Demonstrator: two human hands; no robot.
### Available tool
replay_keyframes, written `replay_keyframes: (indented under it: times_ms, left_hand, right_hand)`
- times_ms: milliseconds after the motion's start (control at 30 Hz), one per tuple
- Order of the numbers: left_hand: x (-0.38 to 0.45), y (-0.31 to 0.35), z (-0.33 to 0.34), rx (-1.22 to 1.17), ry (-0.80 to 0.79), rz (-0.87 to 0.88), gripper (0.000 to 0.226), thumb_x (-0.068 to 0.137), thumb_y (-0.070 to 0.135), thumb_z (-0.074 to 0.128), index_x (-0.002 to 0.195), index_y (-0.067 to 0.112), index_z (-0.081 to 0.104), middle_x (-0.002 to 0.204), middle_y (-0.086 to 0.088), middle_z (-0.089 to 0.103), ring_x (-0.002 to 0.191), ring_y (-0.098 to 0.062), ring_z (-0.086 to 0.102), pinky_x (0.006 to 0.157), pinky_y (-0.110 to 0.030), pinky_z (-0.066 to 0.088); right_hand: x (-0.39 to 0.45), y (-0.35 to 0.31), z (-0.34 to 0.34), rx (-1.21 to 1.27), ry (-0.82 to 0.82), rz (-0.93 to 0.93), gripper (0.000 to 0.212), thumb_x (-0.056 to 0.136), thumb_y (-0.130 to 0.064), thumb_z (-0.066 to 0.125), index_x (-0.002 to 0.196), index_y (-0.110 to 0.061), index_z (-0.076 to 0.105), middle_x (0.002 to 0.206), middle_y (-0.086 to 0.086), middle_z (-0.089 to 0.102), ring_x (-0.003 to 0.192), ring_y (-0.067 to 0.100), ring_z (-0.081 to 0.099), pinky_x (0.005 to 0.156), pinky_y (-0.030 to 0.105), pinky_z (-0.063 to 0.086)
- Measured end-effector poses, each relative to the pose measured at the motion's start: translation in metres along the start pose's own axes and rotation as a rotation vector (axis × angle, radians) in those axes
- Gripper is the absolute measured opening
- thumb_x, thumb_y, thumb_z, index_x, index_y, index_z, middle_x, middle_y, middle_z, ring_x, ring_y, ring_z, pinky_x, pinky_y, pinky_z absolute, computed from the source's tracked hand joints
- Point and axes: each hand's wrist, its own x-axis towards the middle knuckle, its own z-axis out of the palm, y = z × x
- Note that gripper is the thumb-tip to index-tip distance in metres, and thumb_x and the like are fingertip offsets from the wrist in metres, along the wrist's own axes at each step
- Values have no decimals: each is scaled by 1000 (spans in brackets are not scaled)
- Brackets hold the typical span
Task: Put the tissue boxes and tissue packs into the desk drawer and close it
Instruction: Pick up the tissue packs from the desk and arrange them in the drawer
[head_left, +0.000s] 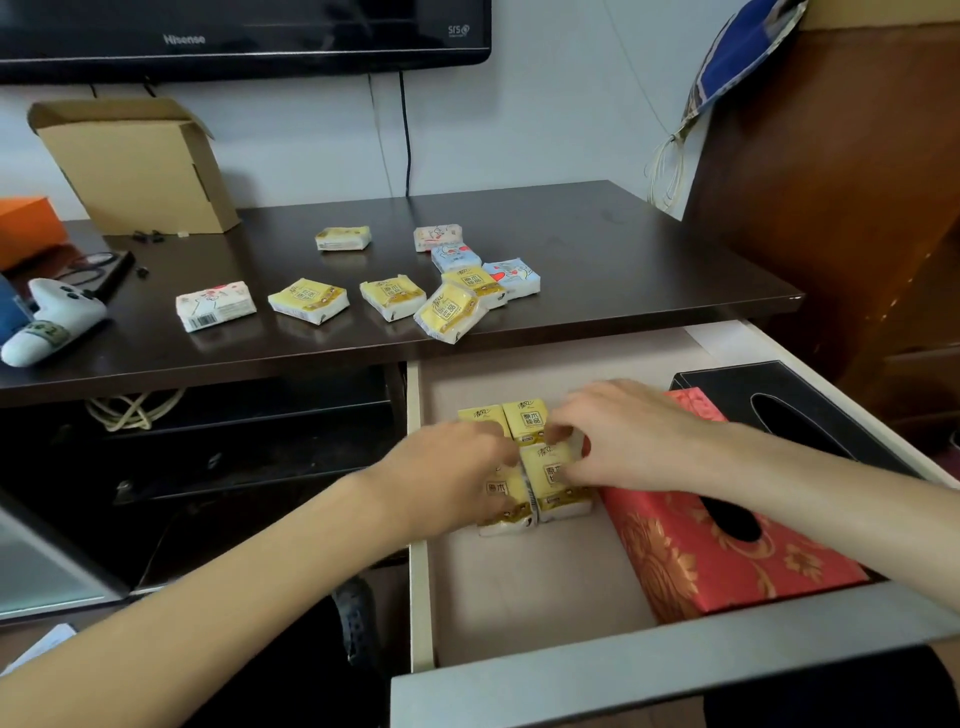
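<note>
Both bare forearms extended forward and converged at centre. The left hand (447, 470) lay palm down, fingers curled forward and downward. The right hand (623, 434) was also palm down, its fingertips (558, 431) bent and pinched inward toward the left hand, the two hands nearly touching.

We've got a Hisense TV (234, 36) on the wall, an open cardboard box (140, 166) at the back left of the dark desk (623, 249), an orange box (28, 226) beside it, and a white game controller (54, 319) near the left edge.
</note>
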Motion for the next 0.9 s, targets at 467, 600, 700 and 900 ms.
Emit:
replay_keyframes:
  times_ms: [467,600,700,900]
  left_hand:
    - [50,-138,-96,-149,287,-491,43,86,31,68,126,16,62,126,-4,64,112,-22,59,88,-35,48]
    - [70,-159,-80,-143,134,-539,59,84,41,69,136,20,51,133,-4,57,113,-23,54,86,-36,45]
    - [76,-168,-73,-87,33,-551,52,85,39,65,132,22,50,125,-3,58,97,-17,50,77,-34,40]
    - [81,-172,-69,-118,68,-530,27,87,38,64,106,26,50,101,3,56,84,-16,52,67,-31,37]
  right_hand:
    - [120,35,-70,521,309,69,45,87,5,62,121,-22,72,122,-1,69,108,17,61,85,28,47]
    - [161,40,-68,330,135,21,59,89,0,67,142,-24,57,146,3,52,131,22,47,100,32,42]
    - [174,44,-65,305,41,15,65,86,-11,73,147,-25,54,148,3,50,134,24,44,109,44,42]
    - [185,50,-67,198,100,-50,53,84,-45,81,131,-26,65,154,9,48,148,30,31,116,47,31]
